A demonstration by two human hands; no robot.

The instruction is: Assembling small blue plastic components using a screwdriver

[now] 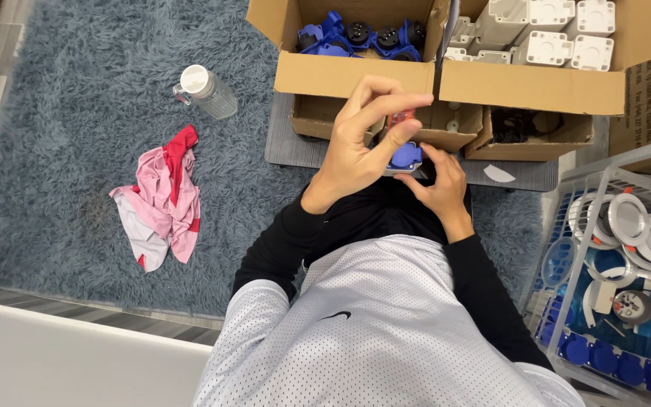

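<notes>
While the left hand [359,143] pinches a red tool above it and the right hand [440,181] clamps the blue socket [405,157] in the lap, assembly looks midway, with more blue sockets [359,36] boxed ahead and caps [615,369] in the crate.

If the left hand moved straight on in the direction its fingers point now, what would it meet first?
The left hand points up and right in the picture, over the blue socket part. Its first obstacle would probably be the front wall of the cardboard box holding blue parts, though depth is unclear: the fingertips may pass above the wall.
</notes>
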